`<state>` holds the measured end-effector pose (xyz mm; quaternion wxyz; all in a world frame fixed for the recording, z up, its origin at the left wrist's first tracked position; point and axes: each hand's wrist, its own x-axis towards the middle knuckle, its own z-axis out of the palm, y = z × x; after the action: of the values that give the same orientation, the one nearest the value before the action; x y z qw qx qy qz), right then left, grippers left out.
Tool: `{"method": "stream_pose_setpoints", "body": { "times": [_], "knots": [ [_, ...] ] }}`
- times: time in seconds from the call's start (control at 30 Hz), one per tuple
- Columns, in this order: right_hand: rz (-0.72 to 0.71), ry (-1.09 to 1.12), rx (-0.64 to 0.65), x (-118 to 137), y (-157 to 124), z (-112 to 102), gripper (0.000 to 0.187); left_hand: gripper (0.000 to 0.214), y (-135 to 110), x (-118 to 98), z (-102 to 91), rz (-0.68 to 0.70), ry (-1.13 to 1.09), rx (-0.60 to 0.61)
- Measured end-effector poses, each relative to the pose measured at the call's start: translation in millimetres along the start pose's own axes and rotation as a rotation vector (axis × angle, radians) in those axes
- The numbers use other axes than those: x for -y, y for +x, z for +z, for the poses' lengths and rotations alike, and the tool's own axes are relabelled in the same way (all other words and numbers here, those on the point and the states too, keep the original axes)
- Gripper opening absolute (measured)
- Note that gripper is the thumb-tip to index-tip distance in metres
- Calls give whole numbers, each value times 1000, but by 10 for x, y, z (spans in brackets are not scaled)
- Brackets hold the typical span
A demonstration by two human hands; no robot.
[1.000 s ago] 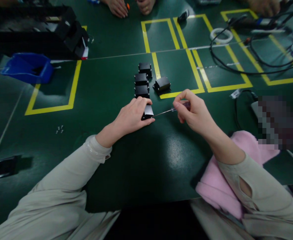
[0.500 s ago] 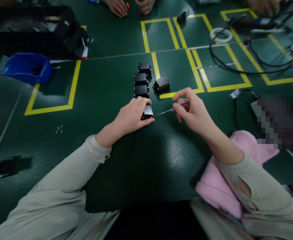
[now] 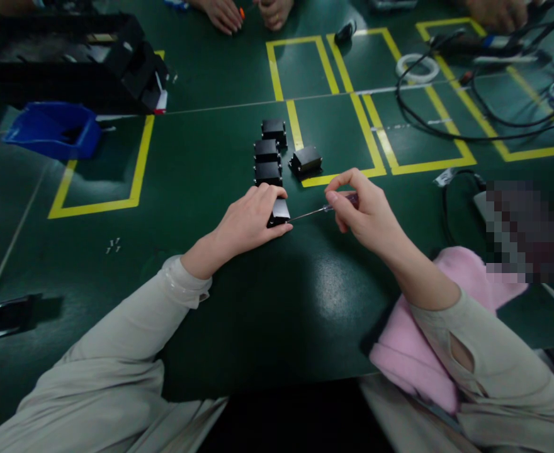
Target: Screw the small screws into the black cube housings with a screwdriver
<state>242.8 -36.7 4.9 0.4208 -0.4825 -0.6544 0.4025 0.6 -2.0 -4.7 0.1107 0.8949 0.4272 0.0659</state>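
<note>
My left hand (image 3: pixel 251 219) is closed around a small black box (image 3: pixel 281 209) and holds it on the green table. In my right hand (image 3: pixel 361 206) is a screwdriver (image 3: pixel 328 207), gripped by its translucent purple handle. Its thin shaft points left, and the tip meets the right end of the held box, near my left thumb. Beyond my left hand, more black boxes stand in a column: a near one (image 3: pixel 267 172), a middle one (image 3: pixel 266 150) and a far one (image 3: pixel 274 129). Another black box (image 3: pixel 306 160) lies to their right, turned at an angle.
Several small screws (image 3: pixel 113 245) lie left of my left arm. A blue bin (image 3: pixel 53 131) and a black rack (image 3: pixel 130 63) stand at the back left. Black cables (image 3: pixel 442 135) loop at the right. A pink cloth (image 3: pixel 413 352) lies under my right forearm. Another person's hands (image 3: pixel 225 14) are across the table.
My right hand's fingers have shifted slightly on the screwdriver handle. The box in my left hand and the other boxes stay in place.
</note>
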Motion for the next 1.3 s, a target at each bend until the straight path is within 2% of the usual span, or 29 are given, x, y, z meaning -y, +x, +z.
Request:
{"method": "stream_pose_setpoints", "body": {
  "times": [0.4,0.5,0.8,0.93,1.07,1.3],
  "knots": [
    [-7,-7,-33,-34,-12,8,9,53,3,-3,-14,-11,-9,11],
    [13,-15,-22,-12,-5,8,14,53,3,1,-7,-1,-8,3],
    [-6,13,-11,-19,-6,2,6,52,2,-8,-12,-11,-3,7],
    [13,-11,-10,0,7,0,12,53,1,1,-12,-1,-4,8],
    [0,31,2,5,4,1,6,52,-2,5,-5,-6,-5,3],
    [14,15,-7,6,7,-1,9,52,-1,-2,-10,-12,-1,8]
  ]
}}
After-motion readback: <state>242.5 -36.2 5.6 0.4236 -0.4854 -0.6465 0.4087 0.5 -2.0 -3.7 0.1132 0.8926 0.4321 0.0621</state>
